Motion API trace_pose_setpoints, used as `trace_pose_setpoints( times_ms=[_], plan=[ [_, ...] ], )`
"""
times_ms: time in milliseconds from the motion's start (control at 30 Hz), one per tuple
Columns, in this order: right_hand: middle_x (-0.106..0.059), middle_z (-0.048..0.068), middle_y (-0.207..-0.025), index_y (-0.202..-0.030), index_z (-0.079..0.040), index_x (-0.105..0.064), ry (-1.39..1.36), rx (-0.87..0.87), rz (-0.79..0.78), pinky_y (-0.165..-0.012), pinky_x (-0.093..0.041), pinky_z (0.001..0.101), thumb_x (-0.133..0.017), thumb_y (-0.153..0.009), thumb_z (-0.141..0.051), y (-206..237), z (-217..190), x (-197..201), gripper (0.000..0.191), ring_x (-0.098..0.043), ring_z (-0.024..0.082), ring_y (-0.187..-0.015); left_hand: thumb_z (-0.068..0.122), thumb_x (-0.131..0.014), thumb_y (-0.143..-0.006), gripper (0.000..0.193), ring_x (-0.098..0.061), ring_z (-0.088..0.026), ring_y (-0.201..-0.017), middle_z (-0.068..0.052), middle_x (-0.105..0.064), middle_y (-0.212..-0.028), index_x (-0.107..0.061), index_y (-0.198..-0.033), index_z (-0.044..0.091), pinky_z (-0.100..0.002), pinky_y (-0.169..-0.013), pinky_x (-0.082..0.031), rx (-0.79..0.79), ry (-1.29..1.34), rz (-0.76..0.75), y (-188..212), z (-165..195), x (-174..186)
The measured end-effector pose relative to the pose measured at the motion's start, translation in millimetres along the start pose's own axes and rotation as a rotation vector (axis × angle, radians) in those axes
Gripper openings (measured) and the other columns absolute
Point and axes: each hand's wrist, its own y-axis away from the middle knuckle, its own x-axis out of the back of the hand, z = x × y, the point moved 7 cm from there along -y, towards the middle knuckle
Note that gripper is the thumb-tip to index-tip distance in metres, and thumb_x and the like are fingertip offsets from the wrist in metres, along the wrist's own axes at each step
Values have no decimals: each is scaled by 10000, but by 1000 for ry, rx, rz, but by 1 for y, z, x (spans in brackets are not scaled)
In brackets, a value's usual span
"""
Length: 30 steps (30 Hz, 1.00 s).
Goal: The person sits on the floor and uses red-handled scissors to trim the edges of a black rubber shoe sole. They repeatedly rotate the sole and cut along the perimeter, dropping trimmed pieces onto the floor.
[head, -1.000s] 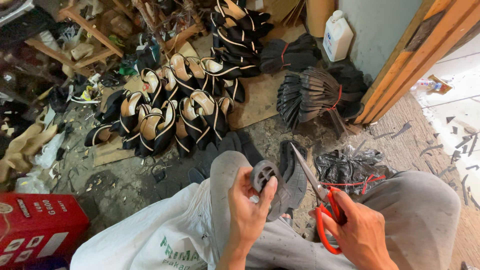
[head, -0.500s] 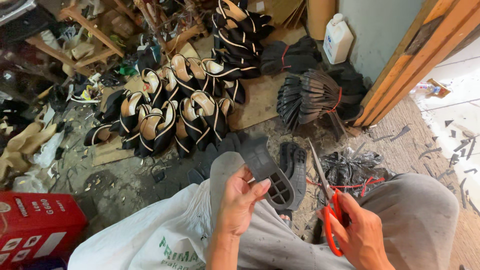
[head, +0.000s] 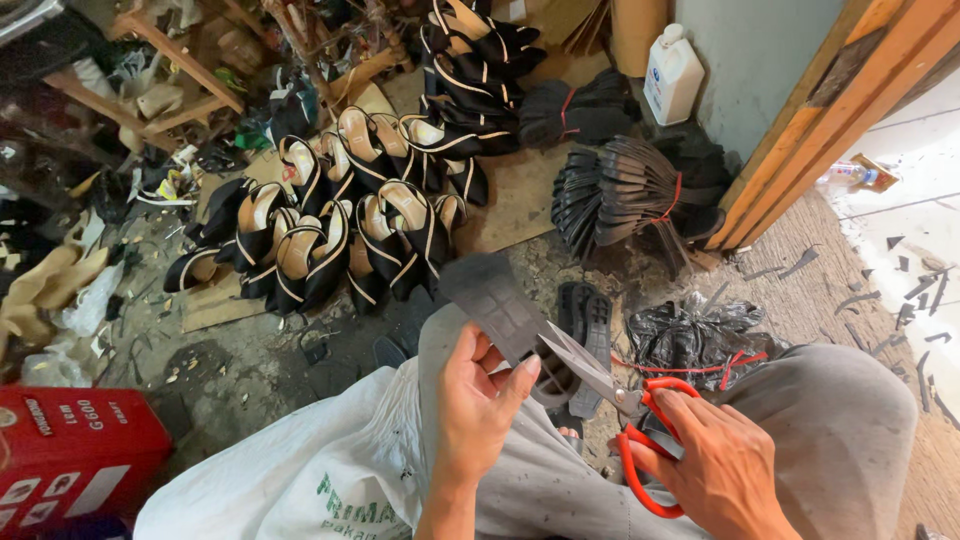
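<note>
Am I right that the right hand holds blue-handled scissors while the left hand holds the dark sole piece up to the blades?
Not quite: the scissors have red handles, not blue, as the head view shows. The rest stands: the right hand holds them, and the left hand holds the dark sole piece up to the blades.

Cluttered shoemaking workshop, rows of unfinished sandals [head: 340,220] on the floor, bundled black soles [head: 625,190], scattered offcuts [head: 900,270]

sole [head: 492,300]: matt dark rubber, ribbed | scissors [head: 610,400]: shiny metal blades, glossy red plastic handles | floor [head: 250,370]: rough concrete | box [head: 70,465]: red cardboard
</note>
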Motion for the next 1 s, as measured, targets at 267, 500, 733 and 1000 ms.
trace_pose_setpoints(
  times_ms=[267, 500, 733, 1000],
  plan=[
    [-579, 105, -529, -1050, -126, -690, -160, -124, -102, -508, -462, 429, -866, -665, -525, 4, 14, -15, 582, -595, 324, -506, 19, -738, -868, 489, -630, -152, -1114, -80, -646, -1230, -559, -1323, 4, -308, -980, -511, 15, 95, 52, -2, 0, 0],
    [-569, 116, -601, -990, -78, -645, -368, -355, -147, -505, -468, 368, -829, -774, -342, 14, 28, -27, 388, -527, 306, -490, -67, -642, -874, 437, -645, -196, -1164, -193, -633, -1353, -520, -1287, 6, -314, -982, -512, -55, 412, 242, 5, -1, 11],
    [-609, 101, -569, -1140, -122, -673, -243, -283, -119, -501, -463, 396, -881, -669, -408, 11, 11, -27, 589, -598, 295, -492, -76, -609, -896, 412, -645, -204, -1187, -264, -619, -1396, -540, -1299, -25, -303, -979, -506, -85, 446, 363, 14, -23, 14],
    [-640, 94, -596, -1093, -155, -685, -171, -254, -236, -550, -493, 403, -906, -662, -495, 12, 14, -36, 591, -631, 296, -543, -117, -648, -892, 392, -615, -214, -1127, -264, -646, -1347, -525, -1244, 4, -309, -955, -508, -216, 344, 296, 14, -19, 15]
  ],
)
